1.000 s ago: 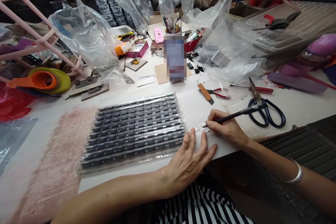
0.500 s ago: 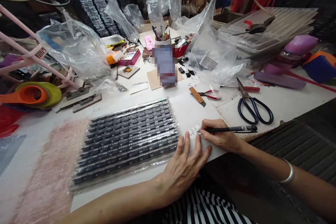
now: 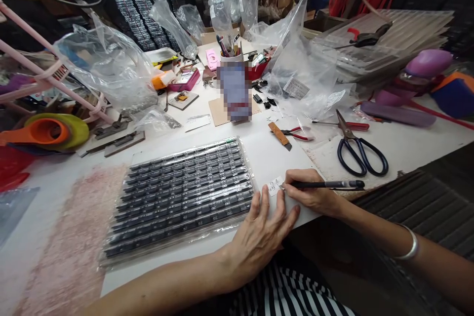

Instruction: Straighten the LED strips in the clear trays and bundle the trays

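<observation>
**Black pen [image 3: 322, 184] at the paper label [image 3: 274, 185]**

Head cam: my right hand [image 3: 314, 196] pinches the black pen near its tip, which sits at the label's right edge. My left hand [image 3: 256, 234] lies palm down, fingers spread, fingertips at the label's lower edge. Label has handwriting, lies on the white table [image 3: 148, 276], just right of the plastic-wrapped pack [image 3: 181, 195] of black parts. Scissors [image 3: 365, 160] lie open beyond my right hand.
</observation>
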Demonstrator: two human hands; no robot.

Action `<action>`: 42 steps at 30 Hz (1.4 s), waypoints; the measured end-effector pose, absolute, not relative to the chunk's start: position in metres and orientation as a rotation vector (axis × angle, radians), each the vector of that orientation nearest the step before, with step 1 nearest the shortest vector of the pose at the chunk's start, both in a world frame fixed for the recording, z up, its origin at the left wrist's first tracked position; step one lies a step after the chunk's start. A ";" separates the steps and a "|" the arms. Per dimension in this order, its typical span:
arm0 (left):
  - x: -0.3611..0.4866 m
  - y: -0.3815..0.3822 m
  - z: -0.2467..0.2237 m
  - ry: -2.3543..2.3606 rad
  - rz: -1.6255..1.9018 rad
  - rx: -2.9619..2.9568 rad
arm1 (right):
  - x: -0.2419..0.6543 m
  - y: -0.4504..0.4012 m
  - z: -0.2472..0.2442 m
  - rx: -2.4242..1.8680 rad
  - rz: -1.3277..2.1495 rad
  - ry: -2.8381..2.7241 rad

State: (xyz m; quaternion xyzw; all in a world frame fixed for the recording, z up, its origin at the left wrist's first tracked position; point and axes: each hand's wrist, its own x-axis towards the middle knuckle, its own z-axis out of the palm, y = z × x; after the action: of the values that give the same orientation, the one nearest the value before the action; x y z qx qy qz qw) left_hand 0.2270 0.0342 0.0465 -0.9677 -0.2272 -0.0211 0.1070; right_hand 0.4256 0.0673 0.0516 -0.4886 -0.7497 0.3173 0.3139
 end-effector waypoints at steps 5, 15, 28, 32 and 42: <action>0.226 0.034 0.048 -0.669 -0.046 -2.861 | 0.425 0.068 0.054 -1.296 0.923 -1.942; 0.227 0.035 0.045 -0.671 -0.059 -2.867 | 0.427 0.069 0.051 -1.322 0.828 -1.949; 0.227 0.033 0.046 -0.671 -0.056 -2.858 | 0.427 0.068 0.051 -1.317 0.843 -1.961; 0.226 0.033 0.046 -0.672 -0.054 -2.863 | 0.426 0.068 0.052 -1.320 0.822 -1.964; 0.227 0.034 0.049 -0.662 -0.044 -2.864 | 0.428 0.068 0.054 -1.346 0.816 -1.881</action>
State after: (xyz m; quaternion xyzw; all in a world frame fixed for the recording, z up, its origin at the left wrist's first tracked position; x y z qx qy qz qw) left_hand 0.2270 0.0342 0.0488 -0.9693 -0.2239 -0.0148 0.1007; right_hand 0.4275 0.0678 0.0542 -0.5167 -0.7218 0.3131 0.3378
